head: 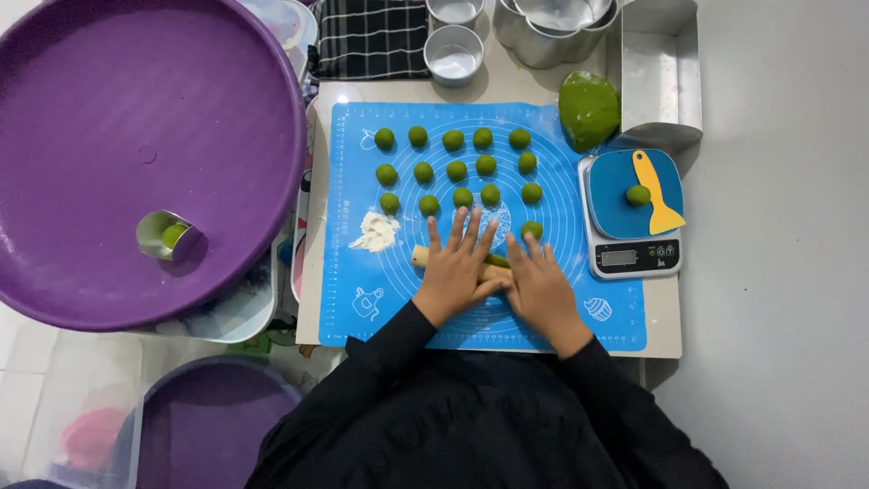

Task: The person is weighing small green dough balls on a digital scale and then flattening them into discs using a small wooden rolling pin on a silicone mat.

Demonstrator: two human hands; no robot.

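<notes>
Blue silicone mat [362, 299] on low table [665, 335], prob. so dough won't stick. Both hands flat on wooden rolling pin [420, 257], which lies across mat w/ a bit of green dough [496, 261] under it. Left hand [457, 267]: fingers spread, palm down, pressing, not gripping. Right hand [541, 285]: fingers spread, palm down too, touching left at thumbs. 16 green balls [455, 169] in rows beyond the hands, spaced apart. Flour pile [376, 232] near left hand. Scale [631, 213] at right w/ 1 ball + yellow scraper [656, 192]. Dough lump [588, 109] at far corner.
</notes>
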